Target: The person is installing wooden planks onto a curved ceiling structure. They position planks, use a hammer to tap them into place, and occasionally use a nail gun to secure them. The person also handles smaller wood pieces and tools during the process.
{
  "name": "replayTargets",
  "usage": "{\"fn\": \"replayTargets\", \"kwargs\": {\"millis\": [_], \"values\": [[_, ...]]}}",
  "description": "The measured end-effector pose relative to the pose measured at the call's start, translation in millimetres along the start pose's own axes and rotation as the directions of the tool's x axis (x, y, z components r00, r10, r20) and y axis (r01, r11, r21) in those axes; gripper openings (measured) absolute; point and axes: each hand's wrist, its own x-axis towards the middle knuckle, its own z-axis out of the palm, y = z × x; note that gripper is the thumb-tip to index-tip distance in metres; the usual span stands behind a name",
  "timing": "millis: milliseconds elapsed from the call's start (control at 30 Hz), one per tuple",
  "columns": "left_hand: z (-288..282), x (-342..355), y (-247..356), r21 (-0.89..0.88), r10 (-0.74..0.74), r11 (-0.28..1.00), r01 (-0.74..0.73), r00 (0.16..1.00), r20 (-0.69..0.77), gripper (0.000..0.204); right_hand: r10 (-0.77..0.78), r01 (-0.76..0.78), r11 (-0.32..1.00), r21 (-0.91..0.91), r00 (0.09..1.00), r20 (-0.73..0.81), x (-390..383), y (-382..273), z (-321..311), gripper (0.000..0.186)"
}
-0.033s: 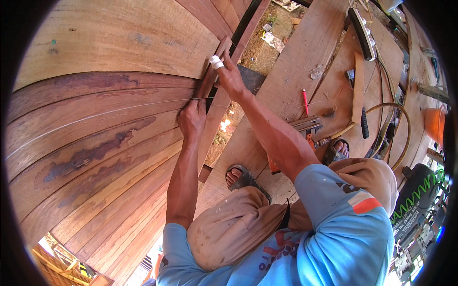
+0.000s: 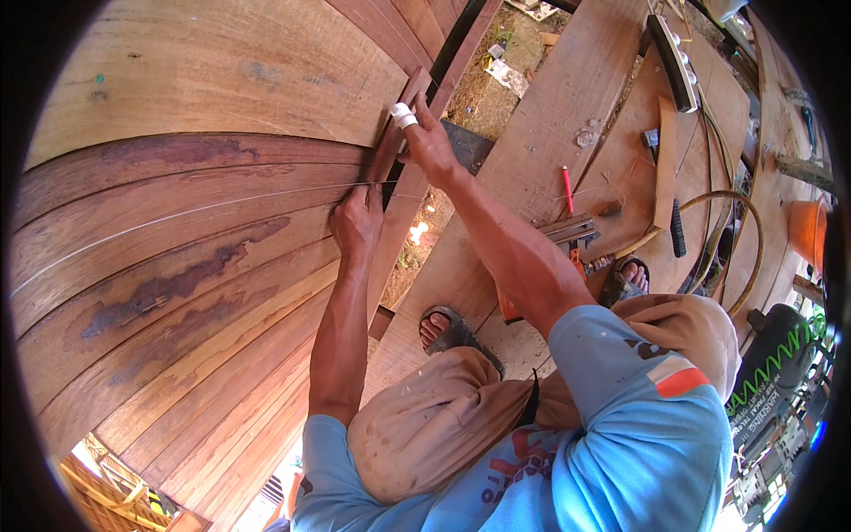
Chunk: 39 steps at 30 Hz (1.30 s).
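My left hand (image 2: 357, 220) is closed on the lower end of a short, narrow wooden strip (image 2: 388, 142). Higher up the same strip, my right hand (image 2: 429, 146) grips it, with a white wrapping (image 2: 403, 115) round one finger. The strip lies slantwise across the ends of the wooden planks (image 2: 222, 213), beside a long wooden beam (image 2: 403, 222). A thin taut string (image 2: 177, 206) crosses the planks and meets the strip close above my left hand. Some fingertips are hidden behind the strip.
A red pen (image 2: 567, 191), an orange-bodied tool (image 2: 578, 264) and a hammer with a black grip (image 2: 678, 232) lie on boards to my right. A hose (image 2: 758, 235) curls beyond them near an orange bucket (image 2: 807, 232). A gap shows the ground (image 2: 483, 97) beyond the beam.
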Motion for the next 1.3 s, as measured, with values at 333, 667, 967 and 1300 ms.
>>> {"fn": "replayTargets", "kwargs": {"millis": [333,667,967,1300], "values": [[5.2,-36.4,-16.6,-0.096,0.043,0.994,-0.052,0.995,-0.094,0.029,-0.023,0.022,1.000,0.011,0.997,0.073,-1.3,-0.1,-8.3,0.074],[-0.6,-51.8,-39.5,-0.117,-0.071,0.991,0.058,0.991,-0.117,0.030,0.043,-0.046,0.999,0.021,0.993,0.111,1.3,-7.2,-5.6,0.073],[-9.6,-43.2,-28.0,-0.138,-0.178,0.974,0.178,0.984,0.013,0.034,-0.019,0.009,0.994,0.107,0.996,0.091,6.5,1.8,-9.1,0.082],[6.1,-24.3,-31.2,0.047,-0.169,0.985,0.165,0.983,0.079,0.028,-0.005,-0.001,0.999,0.053,0.995,0.097,6.8,-0.2,-9.2,0.085]]}}
